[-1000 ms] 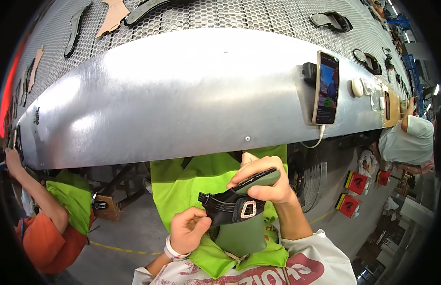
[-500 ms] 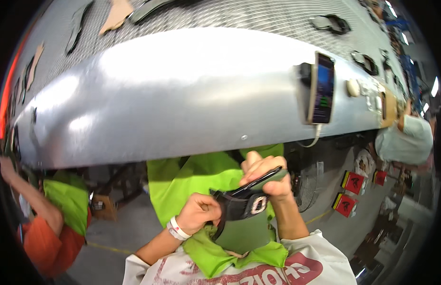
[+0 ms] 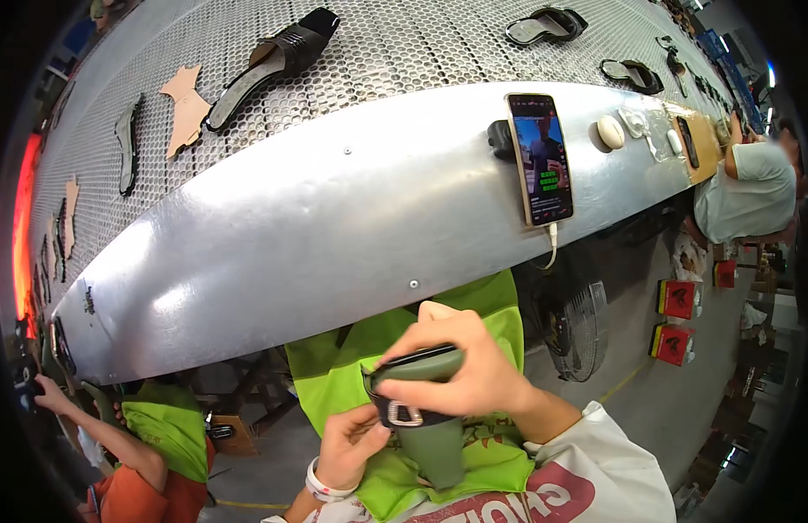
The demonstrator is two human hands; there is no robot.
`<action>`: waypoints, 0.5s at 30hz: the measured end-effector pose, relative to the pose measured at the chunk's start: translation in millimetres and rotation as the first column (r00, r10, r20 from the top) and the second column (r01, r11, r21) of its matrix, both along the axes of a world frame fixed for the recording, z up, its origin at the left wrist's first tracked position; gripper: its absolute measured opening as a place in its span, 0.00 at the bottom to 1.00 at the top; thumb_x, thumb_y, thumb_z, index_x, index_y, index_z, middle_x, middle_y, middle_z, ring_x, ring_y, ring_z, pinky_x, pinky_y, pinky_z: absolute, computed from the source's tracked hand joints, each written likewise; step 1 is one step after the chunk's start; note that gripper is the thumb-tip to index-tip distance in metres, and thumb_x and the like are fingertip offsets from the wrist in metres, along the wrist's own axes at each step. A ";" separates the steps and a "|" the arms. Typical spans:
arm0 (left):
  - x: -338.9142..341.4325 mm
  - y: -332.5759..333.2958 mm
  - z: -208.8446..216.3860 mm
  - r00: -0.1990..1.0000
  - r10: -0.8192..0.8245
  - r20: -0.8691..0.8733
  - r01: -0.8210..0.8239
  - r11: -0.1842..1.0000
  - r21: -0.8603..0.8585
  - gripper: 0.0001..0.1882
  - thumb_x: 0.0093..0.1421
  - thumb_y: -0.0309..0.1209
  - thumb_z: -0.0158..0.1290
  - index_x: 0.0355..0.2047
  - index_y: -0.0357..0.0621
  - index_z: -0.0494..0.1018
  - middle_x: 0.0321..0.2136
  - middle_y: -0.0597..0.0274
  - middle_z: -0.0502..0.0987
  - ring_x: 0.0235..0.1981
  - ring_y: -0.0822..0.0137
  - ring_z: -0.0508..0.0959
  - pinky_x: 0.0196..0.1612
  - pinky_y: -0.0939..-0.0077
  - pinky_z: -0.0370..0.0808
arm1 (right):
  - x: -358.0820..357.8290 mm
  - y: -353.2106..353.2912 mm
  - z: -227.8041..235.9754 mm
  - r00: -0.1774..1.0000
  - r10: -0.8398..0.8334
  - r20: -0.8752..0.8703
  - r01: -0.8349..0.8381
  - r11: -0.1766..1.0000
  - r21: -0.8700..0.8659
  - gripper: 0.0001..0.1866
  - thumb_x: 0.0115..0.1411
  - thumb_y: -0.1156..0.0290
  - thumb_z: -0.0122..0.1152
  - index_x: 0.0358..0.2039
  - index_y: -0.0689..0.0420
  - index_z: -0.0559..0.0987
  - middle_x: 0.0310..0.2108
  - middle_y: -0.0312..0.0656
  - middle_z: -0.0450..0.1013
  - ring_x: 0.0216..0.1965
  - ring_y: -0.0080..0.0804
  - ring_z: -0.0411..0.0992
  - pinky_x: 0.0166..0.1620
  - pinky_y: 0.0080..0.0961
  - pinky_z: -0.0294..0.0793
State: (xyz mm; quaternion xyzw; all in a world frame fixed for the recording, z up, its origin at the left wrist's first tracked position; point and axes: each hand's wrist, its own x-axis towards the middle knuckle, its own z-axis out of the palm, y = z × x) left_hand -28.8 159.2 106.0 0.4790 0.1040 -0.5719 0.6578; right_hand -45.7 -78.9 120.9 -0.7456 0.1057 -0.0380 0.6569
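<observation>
Right-hand grip [image 3: 460, 366] is closed around a green shoe last [image 3: 439, 453], its fingers over the dark sole edge and its thumb laid across the near side. Just below that thumb, a black strap with a jewelled buckle [image 3: 405, 414] wraps the last. Left-hand grip [image 3: 347, 449] is narrow, thumb and fingertips drawn together against the strap's left edge; whether they pinch it cannot be told. A pale wristband [image 3: 324, 485] circles the wrist behind it. Under both grips spreads a bright green apron [image 3: 493, 305]. Beyond them stretches a metal worktop [image 3: 317, 253]; ahead and to the right of the grips, a smartphone [image 3: 541, 157] leans on a black block [image 3: 501, 139], with a white cable [image 3: 553, 242] at its lower end. Farther beyond the grips, toward the left, a black-strapped sandal [image 3: 304, 44] and a tan cut-out piece [image 3: 187, 113] lie on perforated mesh [image 3: 404, 57]. Right of the grips stands a fan [image 3: 580, 331].
</observation>
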 end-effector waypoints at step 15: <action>-13.7 35.5 -32.6 0.962 0.023 -0.272 -0.122 0.928 -0.353 0.45 0.52 0.43 0.62 0.65 0.38 0.55 0.60 0.51 0.66 0.60 0.55 0.68 0.64 0.61 0.63 | -40.5 29.5 -11.4 0.966 0.033 -0.255 0.023 0.977 0.213 0.13 0.54 0.72 0.69 0.37 0.63 0.79 0.29 0.40 0.76 0.26 0.23 0.69 0.32 0.21 0.69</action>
